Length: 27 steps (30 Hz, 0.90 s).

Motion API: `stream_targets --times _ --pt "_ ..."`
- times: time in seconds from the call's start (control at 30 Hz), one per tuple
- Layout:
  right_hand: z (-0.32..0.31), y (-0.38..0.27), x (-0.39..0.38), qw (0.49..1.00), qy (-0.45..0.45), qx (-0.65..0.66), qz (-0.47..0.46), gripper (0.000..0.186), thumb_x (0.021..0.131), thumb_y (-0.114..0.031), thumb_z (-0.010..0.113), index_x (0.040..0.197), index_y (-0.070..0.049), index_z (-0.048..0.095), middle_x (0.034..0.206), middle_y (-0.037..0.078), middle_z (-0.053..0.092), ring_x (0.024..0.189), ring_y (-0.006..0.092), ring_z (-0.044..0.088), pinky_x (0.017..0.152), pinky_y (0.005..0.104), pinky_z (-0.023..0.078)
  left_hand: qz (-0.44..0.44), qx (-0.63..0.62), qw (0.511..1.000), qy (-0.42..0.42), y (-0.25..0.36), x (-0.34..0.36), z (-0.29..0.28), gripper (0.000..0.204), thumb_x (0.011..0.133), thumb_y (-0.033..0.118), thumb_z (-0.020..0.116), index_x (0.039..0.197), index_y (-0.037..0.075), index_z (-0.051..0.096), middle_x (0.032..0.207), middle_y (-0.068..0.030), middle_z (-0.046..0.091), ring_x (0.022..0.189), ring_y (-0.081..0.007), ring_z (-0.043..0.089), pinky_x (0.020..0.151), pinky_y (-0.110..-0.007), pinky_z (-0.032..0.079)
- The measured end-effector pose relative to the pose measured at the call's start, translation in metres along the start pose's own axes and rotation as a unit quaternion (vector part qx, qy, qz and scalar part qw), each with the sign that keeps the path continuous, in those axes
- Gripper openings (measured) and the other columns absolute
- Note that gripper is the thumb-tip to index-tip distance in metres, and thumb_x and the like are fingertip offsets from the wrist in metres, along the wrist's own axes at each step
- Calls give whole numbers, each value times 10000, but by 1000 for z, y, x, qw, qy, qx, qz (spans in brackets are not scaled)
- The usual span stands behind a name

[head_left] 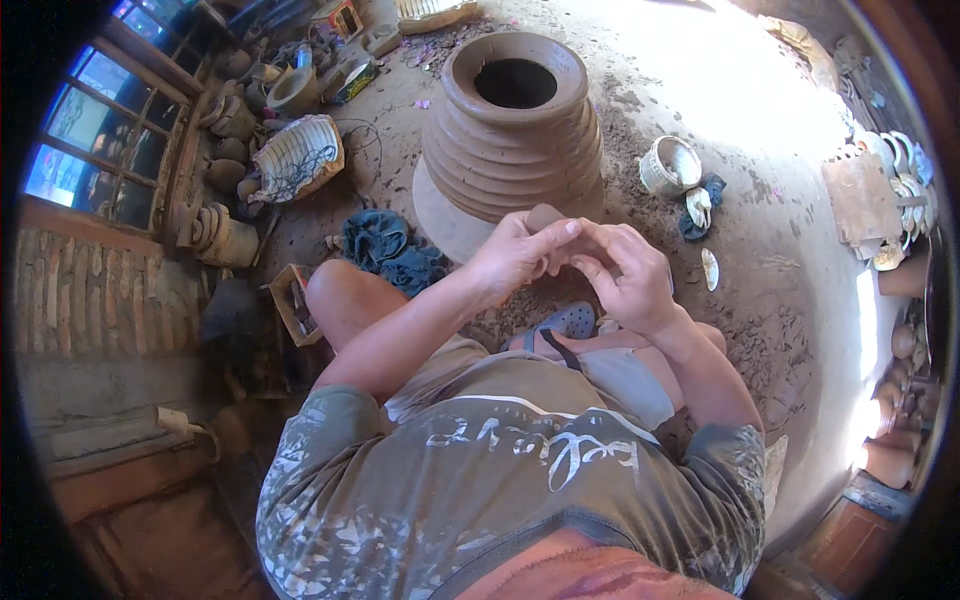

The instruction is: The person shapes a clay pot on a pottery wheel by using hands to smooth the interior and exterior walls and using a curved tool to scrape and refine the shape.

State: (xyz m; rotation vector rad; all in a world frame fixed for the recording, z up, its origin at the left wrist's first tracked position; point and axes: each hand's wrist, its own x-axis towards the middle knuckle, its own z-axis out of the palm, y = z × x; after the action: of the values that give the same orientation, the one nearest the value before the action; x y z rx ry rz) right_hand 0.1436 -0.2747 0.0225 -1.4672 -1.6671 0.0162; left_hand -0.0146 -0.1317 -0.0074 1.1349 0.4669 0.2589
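Note:
A large ridged clay pot (512, 140) with a thick rounded rim stands upright in front of me on a round pale base (440, 212). My left hand (522, 250) is closed just short of the pot's near side, and the rounded edge of a small brown piece (543, 216) shows above its fingers. Whether that piece is clay or a tool I cannot tell. Close against it, my right hand (632, 272) has its fingers curled and pinched together. Whatever lies between the right fingertips is hidden.
Right of the pot sit a clay-smeared bucket (671, 166) and a dark blue cloth (692, 225). Another blue cloth (388, 248) lies left of the base, near a wooden box (294, 305). A ribbed basket (298, 158) and several pots line the left wall. Clay scraps dot the floor.

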Motion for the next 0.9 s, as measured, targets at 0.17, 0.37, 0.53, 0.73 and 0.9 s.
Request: stream_targets --times 0.17,0.37,0.53,0.73,0.9 --pt "6 5 7 998 34 13 46 222 899 -14 780 1115 27 747 1004 165 771 887 297 757 770 375 598 93 73 992 53 13 0 5 332 1029 404 725 1041 73 751 761 30 636 626 -63 547 554 -248 419" --pt "24 0 43 973 171 99 116 123 928 -56 801 1015 27 776 982 132 781 849 212 763 731 323 605 395 65 850 342 90 25 -34 425 1058 453 671 1006 32 697 797 7 629 604 -44 517 521 -212 362" --pt "46 12 90 975 154 -100 -124 215 798 -9 810 1008 -37 772 945 67 732 869 260 685 788 360 573 406 181 793 416 148 79 -70 361 1037 353 702 1108 0 711 975 -61 714 830 -112 626 722 -275 496" --pt "58 28 124 936 126 -225 -239 128 838 -73 788 957 -59 743 939 43 688 867 231 658 776 369 541 298 284 804 430 143 126 -89 461 974 369 763 1233 -8 699 1140 -224 766 1114 -347 726 968 -440 562" --pt "62 32 135 929 110 -244 -254 82 834 -76 785 885 -69 720 929 36 666 869 228 647 782 362 519 272 362 811 370 153 119 -92 456 965 362 775 1238 3 698 1145 -221 764 1125 -319 727 969 -417 564"
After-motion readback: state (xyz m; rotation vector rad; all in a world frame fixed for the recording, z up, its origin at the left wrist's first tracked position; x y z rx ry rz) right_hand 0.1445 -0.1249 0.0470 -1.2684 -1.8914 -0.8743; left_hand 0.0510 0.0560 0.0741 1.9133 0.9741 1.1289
